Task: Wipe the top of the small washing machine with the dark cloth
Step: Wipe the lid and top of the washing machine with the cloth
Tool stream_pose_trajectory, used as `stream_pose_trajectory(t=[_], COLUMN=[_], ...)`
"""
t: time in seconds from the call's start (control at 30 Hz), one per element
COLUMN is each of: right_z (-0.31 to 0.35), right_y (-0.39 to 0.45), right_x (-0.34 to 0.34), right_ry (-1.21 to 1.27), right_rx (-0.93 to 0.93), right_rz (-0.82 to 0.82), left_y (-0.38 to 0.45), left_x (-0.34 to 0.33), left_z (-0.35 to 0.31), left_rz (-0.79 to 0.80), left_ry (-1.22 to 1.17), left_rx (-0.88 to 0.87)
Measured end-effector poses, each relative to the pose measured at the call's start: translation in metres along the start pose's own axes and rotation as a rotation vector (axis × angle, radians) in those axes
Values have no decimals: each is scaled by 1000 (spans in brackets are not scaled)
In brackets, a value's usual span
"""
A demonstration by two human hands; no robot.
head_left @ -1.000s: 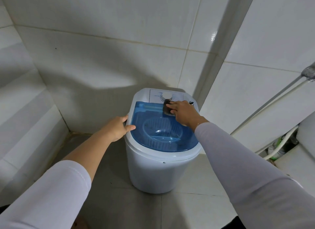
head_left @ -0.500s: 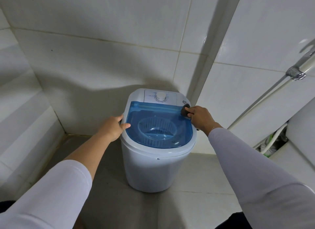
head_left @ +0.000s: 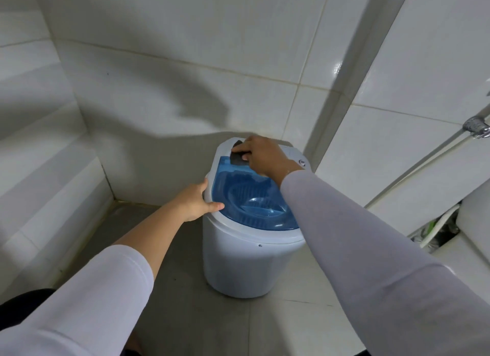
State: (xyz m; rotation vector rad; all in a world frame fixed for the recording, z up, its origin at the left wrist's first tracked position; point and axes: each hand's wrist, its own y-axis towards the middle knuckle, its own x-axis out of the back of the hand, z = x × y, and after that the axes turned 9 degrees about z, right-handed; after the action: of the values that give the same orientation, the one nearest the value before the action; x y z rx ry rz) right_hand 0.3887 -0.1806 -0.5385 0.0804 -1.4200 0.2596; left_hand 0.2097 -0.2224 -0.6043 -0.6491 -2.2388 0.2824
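A small white washing machine with a clear blue lid stands on the grey floor in a tiled corner. My right hand holds the dark cloth against the back left of the top, where the white control panel meets the lid; the hand covers most of the panel and its dial. My left hand grips the machine's left rim, thumb lying on the white edge beside the lid. A small round button shows at the panel's right end.
White tiled walls close in behind and on both sides. A metal pipe with a chrome fitting runs down the right wall. A white fixture and a white hose sit at the right edge.
My right hand has carried the cloth from the back right corner of the top across to the back left. The left hand stays on the left rim. The view has shifted.
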Motion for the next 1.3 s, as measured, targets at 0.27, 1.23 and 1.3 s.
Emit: stream_pose_trajectory(t=[0.27, 1.23, 1.3], right_z=[34, -34, -43], right_y=[15, -28, -32], right_x=[-42, -44, -44], right_ry=[-361, -84, -83], right_rx=[-80, -299, -316], right_rz=[169, 81, 70], left_y=[6, 2, 1], left_x=[-2, -3, -3], left_z=[8, 7, 6], left_rz=[-6, -8, -10], left_ry=[57, 77, 84], left_rx=[-1, 31, 32])
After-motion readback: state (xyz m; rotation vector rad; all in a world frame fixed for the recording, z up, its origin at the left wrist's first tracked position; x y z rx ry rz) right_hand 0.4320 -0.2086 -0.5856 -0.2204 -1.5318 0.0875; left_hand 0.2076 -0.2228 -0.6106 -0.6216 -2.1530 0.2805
